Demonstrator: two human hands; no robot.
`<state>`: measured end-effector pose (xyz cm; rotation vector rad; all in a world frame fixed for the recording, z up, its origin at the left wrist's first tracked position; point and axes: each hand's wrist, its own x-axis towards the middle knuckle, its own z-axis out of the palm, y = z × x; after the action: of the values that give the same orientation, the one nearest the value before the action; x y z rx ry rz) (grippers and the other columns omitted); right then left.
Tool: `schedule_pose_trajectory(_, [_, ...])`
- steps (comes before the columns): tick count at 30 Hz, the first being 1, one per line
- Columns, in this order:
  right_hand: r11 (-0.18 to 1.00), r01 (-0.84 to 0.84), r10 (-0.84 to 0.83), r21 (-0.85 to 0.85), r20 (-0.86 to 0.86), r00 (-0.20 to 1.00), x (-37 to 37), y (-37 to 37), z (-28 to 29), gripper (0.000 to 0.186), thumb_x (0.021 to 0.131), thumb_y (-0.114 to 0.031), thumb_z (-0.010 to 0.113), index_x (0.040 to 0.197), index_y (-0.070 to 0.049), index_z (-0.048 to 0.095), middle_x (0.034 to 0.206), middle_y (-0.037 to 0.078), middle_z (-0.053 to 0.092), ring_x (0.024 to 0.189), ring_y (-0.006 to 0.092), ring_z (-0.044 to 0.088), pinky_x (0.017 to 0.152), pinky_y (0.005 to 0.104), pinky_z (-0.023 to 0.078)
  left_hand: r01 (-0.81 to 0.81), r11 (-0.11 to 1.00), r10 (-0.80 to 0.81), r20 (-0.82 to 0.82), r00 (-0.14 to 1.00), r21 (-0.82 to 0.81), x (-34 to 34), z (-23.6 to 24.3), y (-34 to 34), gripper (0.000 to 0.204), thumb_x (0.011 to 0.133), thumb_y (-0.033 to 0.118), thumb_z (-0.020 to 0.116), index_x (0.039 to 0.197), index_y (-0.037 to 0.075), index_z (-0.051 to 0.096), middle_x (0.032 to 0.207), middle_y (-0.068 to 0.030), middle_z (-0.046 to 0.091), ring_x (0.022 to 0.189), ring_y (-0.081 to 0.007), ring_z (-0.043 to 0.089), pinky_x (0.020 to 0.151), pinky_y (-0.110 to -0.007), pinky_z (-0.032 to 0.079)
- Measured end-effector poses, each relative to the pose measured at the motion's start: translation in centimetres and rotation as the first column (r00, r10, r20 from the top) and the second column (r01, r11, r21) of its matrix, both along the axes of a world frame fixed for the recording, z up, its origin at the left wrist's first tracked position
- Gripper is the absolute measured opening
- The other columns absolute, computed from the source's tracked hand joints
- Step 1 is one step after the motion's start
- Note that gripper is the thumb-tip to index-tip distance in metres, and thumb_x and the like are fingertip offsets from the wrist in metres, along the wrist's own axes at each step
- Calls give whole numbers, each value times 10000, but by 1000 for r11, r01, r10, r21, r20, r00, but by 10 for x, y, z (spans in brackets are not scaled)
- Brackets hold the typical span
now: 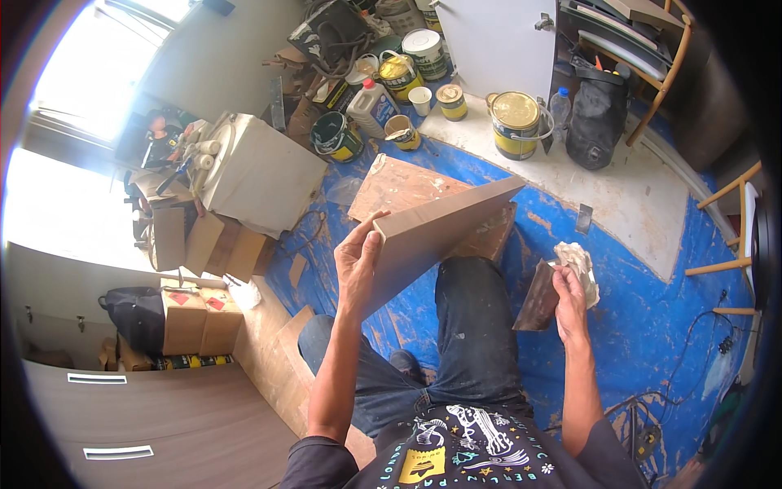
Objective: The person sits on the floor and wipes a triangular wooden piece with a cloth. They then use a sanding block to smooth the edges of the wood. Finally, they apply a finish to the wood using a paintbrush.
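My left hand [358, 261] grips the near left end of a brown rectangular board [432, 220], raised at a slant above my legs. Under and beyond it lies a paint-splattered wooden panel [395, 183]. Off to the right, my right hand [570, 301] has its fingers wrapped round a flat metal putty knife [533, 300] together with a second tool heaped with pale putty [580, 265]. The ends of these tools' handles are hidden by the hand.
Blue sheeting [546, 383] covers the floor, with several buckets [513, 122] and cans at the back. A white cabinet [252, 179] and cartons [204, 326] stand left; a dark wood panel [163, 416] is lower left. Wooden chairs [717, 265] and cables [684, 383] are right.
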<state>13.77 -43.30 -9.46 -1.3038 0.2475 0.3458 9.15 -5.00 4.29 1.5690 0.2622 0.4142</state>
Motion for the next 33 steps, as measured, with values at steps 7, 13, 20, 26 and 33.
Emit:
schedule_pose_trajectory(7, [965, 159, -132, 207, -136, 982, -6, -1, 18, 184, 1082, -120, 654, 1257, -77, 686, 1177, -23, 642, 1099, 86, 575, 1001, 273, 461, 21, 997, -18, -36, 999, 77, 4, 7, -3, 505, 1004, 252, 775, 1384, -60, 660, 1348, -117, 720, 1234, -184, 666, 1075, -337, 511])
schedule_pose_trajectory(13, [823, 59, 74, 565, -209, 975, -16, -21, 15, 460, 986, 1, 584, 1446, -13, 603, 1294, 77, 707, 1146, 175, 705, 1008, 338, 572, -67, 981, 61, 37, 997, 184, 3, -11, -20, 584, 882, 77, 889, 1374, -42, 596, 1343, -159, 698, 1238, -235, 673, 1091, -368, 530])
schedule_pose_trajectory(20, [897, -313, 338, 312, -28, 941, -41, -21, 37, 530, 960, -46, 746, 1450, 5, 549, 1251, 62, 692, 1097, 142, 685, 972, 324, 559, -71, 958, 59, 53, 997, 277, -14, -15, -34, 549, 865, 50, 909, 1327, -26, 622, 1338, -176, 701, 1213, -223, 688, 1079, -361, 556])
schedule_pose_trajectory(26, [891, -425, 429, -163, -11, 903, -38, -10, 20, 173, 1072, -173, 700, 1222, -97, 664, 1085, 5, 707, 1025, 109, 680, 848, 295, 538, -18, 800, 133, -148, 980, 600, -20, -5, -61, 574, 826, 73, 930, 1338, 21, 677, 1274, -110, 745, 1161, -191, 702, 1034, -345, 555])
schedule_pose_trajectory(33, [955, -262, 278, 136, -114, 954, -32, -17, 8, 408, 977, -52, 779, 1332, -117, 588, 1153, 21, 676, 1014, 124, 694, 885, 303, 590, -82, 765, 211, -128, 969, 639, -24, -5, -68, 541, 795, 114, 962, 1282, 50, 734, 1171, -83, 785, 1080, -175, 726, 963, -334, 573])
